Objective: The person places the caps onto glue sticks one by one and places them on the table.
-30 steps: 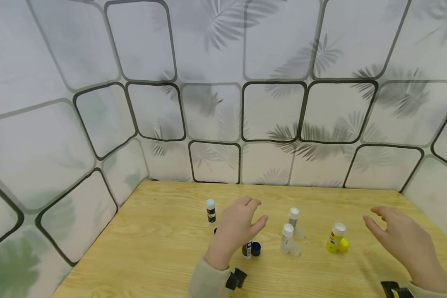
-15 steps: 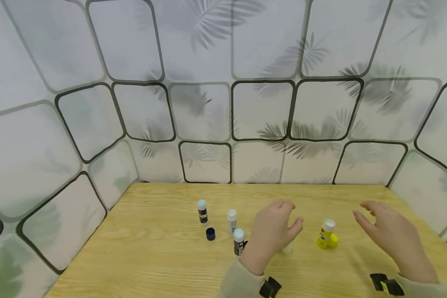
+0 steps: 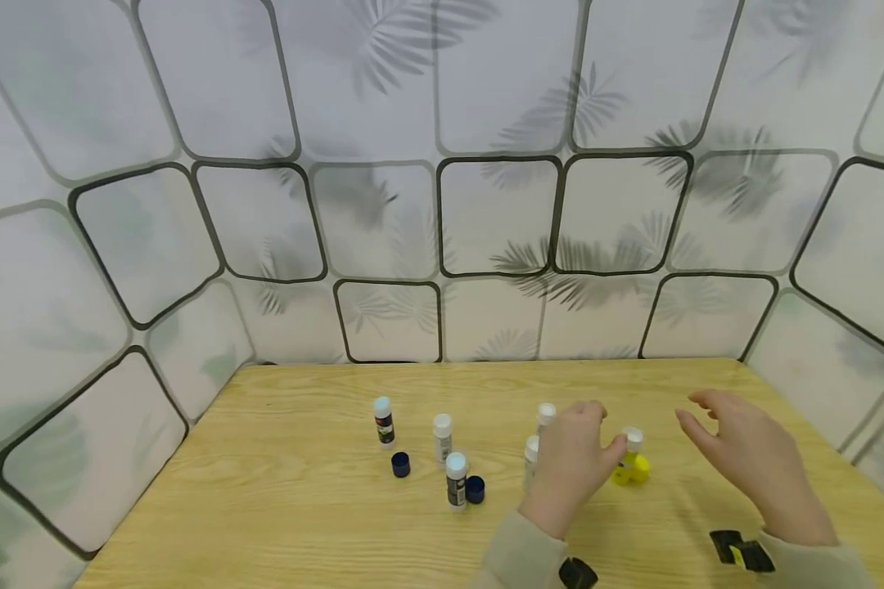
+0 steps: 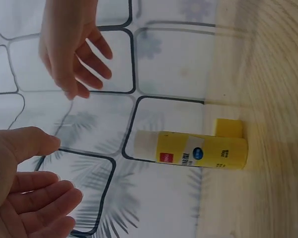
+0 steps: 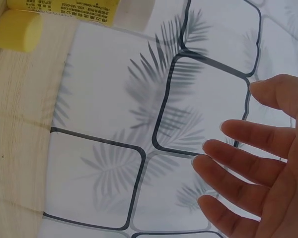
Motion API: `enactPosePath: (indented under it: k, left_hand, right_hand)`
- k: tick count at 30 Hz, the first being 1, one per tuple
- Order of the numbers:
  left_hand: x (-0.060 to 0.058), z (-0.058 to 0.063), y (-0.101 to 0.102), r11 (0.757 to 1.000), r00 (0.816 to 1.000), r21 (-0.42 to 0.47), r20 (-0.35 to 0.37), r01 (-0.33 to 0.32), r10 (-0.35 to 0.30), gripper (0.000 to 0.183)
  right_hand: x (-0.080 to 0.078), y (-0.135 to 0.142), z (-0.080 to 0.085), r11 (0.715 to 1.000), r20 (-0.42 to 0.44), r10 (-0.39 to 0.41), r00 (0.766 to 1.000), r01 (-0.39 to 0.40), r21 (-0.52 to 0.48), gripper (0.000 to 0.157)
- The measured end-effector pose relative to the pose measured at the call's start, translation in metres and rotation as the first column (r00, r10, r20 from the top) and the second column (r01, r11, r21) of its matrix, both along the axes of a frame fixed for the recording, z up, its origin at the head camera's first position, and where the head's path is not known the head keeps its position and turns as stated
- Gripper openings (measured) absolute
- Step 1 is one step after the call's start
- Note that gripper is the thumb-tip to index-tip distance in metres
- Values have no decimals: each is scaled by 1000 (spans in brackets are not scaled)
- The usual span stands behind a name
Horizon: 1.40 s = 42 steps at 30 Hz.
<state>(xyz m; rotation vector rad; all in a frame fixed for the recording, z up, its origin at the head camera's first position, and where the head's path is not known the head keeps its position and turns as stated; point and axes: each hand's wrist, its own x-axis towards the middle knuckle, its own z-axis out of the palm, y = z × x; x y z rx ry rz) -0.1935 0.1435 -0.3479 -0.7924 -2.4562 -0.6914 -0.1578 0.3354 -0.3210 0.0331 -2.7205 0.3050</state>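
While L hand (image 3: 570, 458) and R hand (image 3: 747, 458) hover above the desk (image 3: 302, 523), each grip released, a yellow tube (image 4: 203, 150) stands upright btwn them in the head view, white top (image 4: 146, 145) up.
Both hands curve loosely, thumbs apart; a yellow cap (image 4: 229, 128) sits right beside the tube's base. Farther L: a white tube (image 3: 443, 439), a dark-label tube (image 3: 456, 483) w/ navy cap (image 3: 475, 489) just beside it, & a 2nd dark-label tube (image 3: 385, 424) farther back, near another navy cap (image 3: 401, 465). Two white-topped tubes (image 3: 546, 415) stand partly hid. behind L hand; a leaf-print backdrop (image 3: 486, 221) rises beyond the desk's far edge.
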Motion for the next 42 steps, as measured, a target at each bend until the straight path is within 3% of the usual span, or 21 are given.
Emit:
enactPosePath:
  k: [5,10,18,23,29,36,42]
  left_hand:
    - [-4,-9,11,1000,996,15,93,-7,6,30]
    - [-10,-18,22,1000,975,23,222,-13,7,33]
    - [-20,-33,35,998,908,58,418,-13,-12,40]
    - [-27,-44,42,998,876,57,481,0,-28,41]
    - [-34,-55,46,1000,886,16,462,18,-24,35]
    - [-37,-59,46,999,898,-7,439,48,-40,22]
    - [-36,-59,47,997,890,-9,451,74,-62,18]
  right_hand:
    - [2,3,0,1000,-23,-10,1000,10,-4,47]
    - [2,4,-1,1000,-31,-13,999,13,-9,48]
    - [3,5,1,999,-26,-28,999,28,-26,48]
    - [2,5,-1,999,-7,-25,1000,24,-31,48]
    - [0,2,-5,999,20,-19,1000,19,-31,48]
    - [-1,2,-5,999,24,-20,1000,21,-30,46]
    - [-1,3,-6,999,37,-25,999,27,-32,47]
